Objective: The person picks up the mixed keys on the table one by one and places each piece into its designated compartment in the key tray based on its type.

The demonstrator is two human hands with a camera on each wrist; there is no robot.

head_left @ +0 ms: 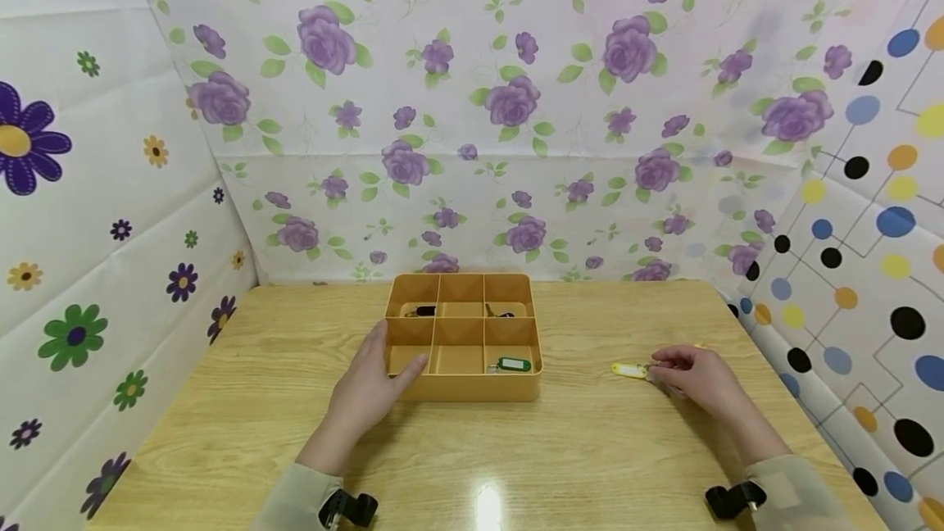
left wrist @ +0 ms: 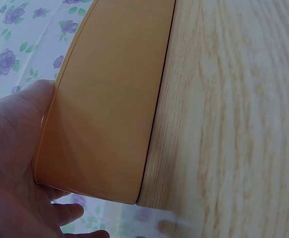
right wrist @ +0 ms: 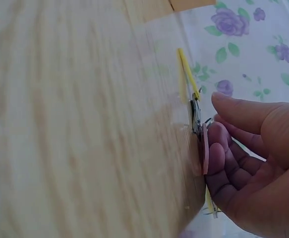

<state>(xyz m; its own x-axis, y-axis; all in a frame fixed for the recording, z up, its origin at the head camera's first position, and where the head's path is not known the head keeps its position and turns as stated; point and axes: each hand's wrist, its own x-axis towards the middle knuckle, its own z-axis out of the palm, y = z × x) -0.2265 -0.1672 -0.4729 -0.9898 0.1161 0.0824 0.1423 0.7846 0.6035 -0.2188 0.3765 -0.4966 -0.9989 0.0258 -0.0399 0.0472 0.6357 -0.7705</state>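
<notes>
On the wooden table sits an orange-yellow six-compartment box (head_left: 465, 388). My left hand (head_left: 365, 388) holds its front left corner, thumb over the front rim and fingers along the left side. To the right of the box, my right hand (head_left: 696, 383) is low over several key tags. A yellow key tag (head_left: 629, 370) with a white label lies left of its fingertips, metal key parts beside it. In the right wrist view, curled fingers touch a pinkish tag (right wrist: 205, 148), with the thumb apart from them. Part of another yellow tag (right wrist: 209, 201) shows beyond the hand.
A green key tag (head_left: 514, 364) lies in the front right compartment. In the back left one is a black tag (head_left: 425, 311), and a dark blue tag (head_left: 506, 315) with a key is in the back right. Floral cloth (head_left: 472, 211) stands behind the table, with patterned cloth at both sides.
</notes>
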